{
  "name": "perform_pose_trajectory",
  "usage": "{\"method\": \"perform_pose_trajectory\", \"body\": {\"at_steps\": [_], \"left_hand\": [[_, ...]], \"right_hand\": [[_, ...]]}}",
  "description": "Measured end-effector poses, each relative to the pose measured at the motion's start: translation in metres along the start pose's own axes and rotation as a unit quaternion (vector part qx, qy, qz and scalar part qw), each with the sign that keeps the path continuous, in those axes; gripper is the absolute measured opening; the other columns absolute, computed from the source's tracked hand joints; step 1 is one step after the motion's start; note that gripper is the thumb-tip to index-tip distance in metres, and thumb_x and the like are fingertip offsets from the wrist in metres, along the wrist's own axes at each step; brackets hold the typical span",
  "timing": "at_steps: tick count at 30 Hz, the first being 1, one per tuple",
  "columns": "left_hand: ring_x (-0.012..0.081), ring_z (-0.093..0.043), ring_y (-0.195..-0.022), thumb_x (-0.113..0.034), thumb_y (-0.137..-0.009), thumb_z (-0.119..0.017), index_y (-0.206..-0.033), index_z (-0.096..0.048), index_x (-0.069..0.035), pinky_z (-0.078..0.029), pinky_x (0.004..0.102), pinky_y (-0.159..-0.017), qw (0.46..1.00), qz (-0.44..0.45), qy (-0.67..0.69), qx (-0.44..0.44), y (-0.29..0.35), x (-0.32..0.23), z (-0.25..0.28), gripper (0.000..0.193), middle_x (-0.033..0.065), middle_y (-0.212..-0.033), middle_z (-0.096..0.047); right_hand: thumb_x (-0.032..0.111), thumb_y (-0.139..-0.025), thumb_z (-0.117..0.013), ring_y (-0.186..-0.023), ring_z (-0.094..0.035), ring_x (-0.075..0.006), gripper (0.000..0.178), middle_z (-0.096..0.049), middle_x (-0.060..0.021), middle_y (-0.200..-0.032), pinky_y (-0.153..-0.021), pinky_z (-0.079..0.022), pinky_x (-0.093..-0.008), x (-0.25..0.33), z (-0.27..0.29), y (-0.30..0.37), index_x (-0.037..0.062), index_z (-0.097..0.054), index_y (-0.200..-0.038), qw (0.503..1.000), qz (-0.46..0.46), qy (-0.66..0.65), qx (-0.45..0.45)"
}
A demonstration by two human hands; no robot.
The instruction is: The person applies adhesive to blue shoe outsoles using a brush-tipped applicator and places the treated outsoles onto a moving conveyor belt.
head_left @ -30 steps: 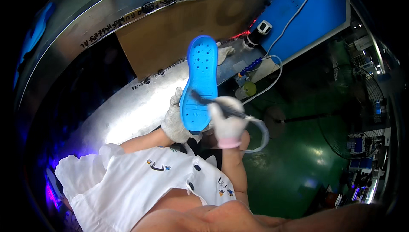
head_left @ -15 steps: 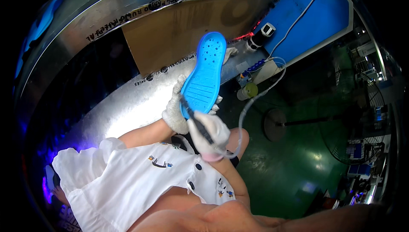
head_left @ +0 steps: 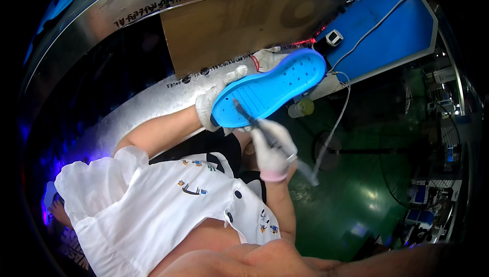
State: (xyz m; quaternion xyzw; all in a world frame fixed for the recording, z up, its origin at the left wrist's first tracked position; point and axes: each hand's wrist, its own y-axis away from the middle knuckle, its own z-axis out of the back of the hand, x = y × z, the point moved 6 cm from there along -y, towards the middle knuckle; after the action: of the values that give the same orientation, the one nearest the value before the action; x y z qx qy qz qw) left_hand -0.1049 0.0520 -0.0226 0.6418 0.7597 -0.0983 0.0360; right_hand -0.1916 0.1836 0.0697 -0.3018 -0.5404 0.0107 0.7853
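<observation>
A bright blue shoe sole (head_left: 270,89), with holes in its forefoot and ridges across its heel half, lies tilted with its toe to the upper right. My left hand (head_left: 208,108), in a knitted white glove, grips it round the heel end; some of the fingers are hidden beneath. In my gloved right hand (head_left: 272,147) is a dark brush-like tool (head_left: 246,115), held like a pen. Its tip is over the heel area, seemingly touching, though contact is hard to judge. A translucent hose (head_left: 333,142) runs from the tool's back end.
Beyond the sole, a white glove-like item with red trim (head_left: 266,59) rests on the shiny metal surface (head_left: 145,106). Brown cardboard (head_left: 229,32) stands behind. To the right are a blue panel (head_left: 374,30), a yellow-green container (head_left: 301,108) and a dark pole (head_left: 369,150) above the green floor.
The sole has turned clockwise, its toe swinging from upright toward the right. My right hand has shifted right with the tool, whose tip now lies further inside the heel area.
</observation>
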Motion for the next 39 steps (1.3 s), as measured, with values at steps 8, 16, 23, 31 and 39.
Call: {"method": "perform_pose_trajectory", "body": {"at_steps": [8, 16, 23, 31, 39], "left_hand": [[0.0227, -0.071, -0.095, -0.058, -0.093, -0.056, -0.13, -0.061, -0.007, -0.06, 0.0406, -0.079, 0.952, 0.069, -0.21, -0.212, 0.0, -0.009, 0.008, 0.064, 0.0147, -0.118, -0.068], [0.0215, -0.07, -0.1, -0.045, -0.097, -0.058, -0.127, -0.064, -0.006, -0.057, 0.038, -0.088, 0.92, 0.11, -0.336, -0.172, -0.003, -0.023, 0.003, 0.05, 0.0118, -0.118, -0.069], [0.0194, -0.064, -0.114, -0.03, -0.097, -0.061, -0.138, -0.054, -0.005, -0.053, 0.035, -0.098, 0.957, 0.216, -0.159, -0.107, -0.002, -0.021, -0.008, 0.048, 0.0128, -0.135, -0.06], [0.0235, -0.053, -0.129, -0.022, -0.091, -0.068, -0.145, -0.046, -0.009, -0.042, 0.0384, -0.11, 0.891, 0.15, -0.374, -0.208, 0.004, -0.036, -0.044, 0.06, 0.0111, -0.144, -0.051], [0.0203, -0.05, -0.132, -0.025, -0.099, -0.057, -0.147, -0.043, -0.009, -0.039, 0.0361, -0.113, 0.849, 0.049, -0.505, -0.148, 0.018, -0.075, 0.044, 0.052, 0.0111, -0.146, -0.049]], "right_hand": [[-0.003, -0.078, -0.077, -0.087, -0.071, -0.0201, 0.025, -0.073, -0.0152, -0.101, -0.078, -0.056, -0.0306, 0.0, 0.002, -0.014, -0.0023, -0.071, -0.102, 0.984, -0.095, -0.028, 0.15], [-0.002, -0.078, -0.075, -0.079, -0.071, -0.0245, 0.022, -0.073, -0.0143, -0.099, -0.07, -0.056, -0.0328, 0.014, 0.005, -0.015, 0.0008, -0.071, -0.1, 0.989, 0.048, 0.067, 0.122], [0.004, -0.074, -0.08, -0.069, -0.068, -0.0228, 0.026, -0.074, -0.0122, -0.101, -0.063, -0.054, -0.0291, 0.042, 0.004, -0.006, 0.006, -0.074, -0.099, 0.966, 0.153, 0.132, 0.162], [-0.001, -0.07, -0.081, -0.071, -0.069, -0.026, 0.029, -0.073, -0.0161, -0.101, -0.065, -0.054, -0.0304, 0.048, 0.008, -0.004, 0.0031, -0.073, -0.097, 0.955, 0.157, 0.177, 0.181], [-0.005, -0.07, -0.08, -0.07, -0.069, -0.0236, 0.028, -0.074, -0.0141, -0.101, -0.064, -0.053, -0.03, 0.055, 0.007, -0.006, 0.0026, -0.072, -0.096, 0.935, 0.174, 0.24, 0.193]]}}
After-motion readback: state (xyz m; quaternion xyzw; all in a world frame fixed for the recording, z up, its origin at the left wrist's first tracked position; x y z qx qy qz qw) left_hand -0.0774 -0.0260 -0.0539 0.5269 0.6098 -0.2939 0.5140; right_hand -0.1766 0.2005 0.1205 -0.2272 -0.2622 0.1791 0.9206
